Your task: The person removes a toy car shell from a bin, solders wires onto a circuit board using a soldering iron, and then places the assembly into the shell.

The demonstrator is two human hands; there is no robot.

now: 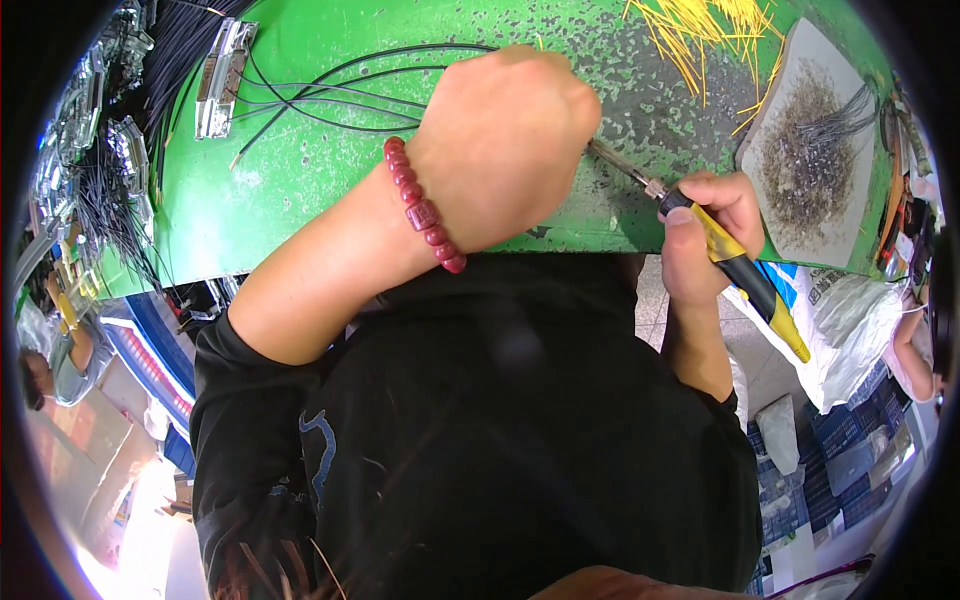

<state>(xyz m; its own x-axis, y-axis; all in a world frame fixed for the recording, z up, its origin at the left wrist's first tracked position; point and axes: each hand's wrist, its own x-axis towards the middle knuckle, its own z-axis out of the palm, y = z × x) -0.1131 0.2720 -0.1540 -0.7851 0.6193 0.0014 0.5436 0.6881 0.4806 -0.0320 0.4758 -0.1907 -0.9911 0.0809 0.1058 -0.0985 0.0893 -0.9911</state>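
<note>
My left hand (505, 140), with a dark red bead bracelet (420, 205) on its wrist, is closed over the bench, back up. Several thin black wires (350, 68) curve in from the left and disappear beneath it; its fingertips and the wire ends there are hidden. In my right hand (705, 235) is a soldering iron with a yellow and black handle (735, 255). Its metal shaft (622, 165) points up and left, and the tip is hidden behind my left hand. At the left, a clear and silver rectangular part (222, 80) lies near some wires.
Yellow wires (710, 35) lie at the back right. A grey board (815, 150) holds dark crumbs and thin wire strands (840, 125). Black wire bundles (180, 60) and shiny clear parts (95, 110) crowd the left. The green bench (300, 190) has worn paint; white bags (850, 330) hang below right.
</note>
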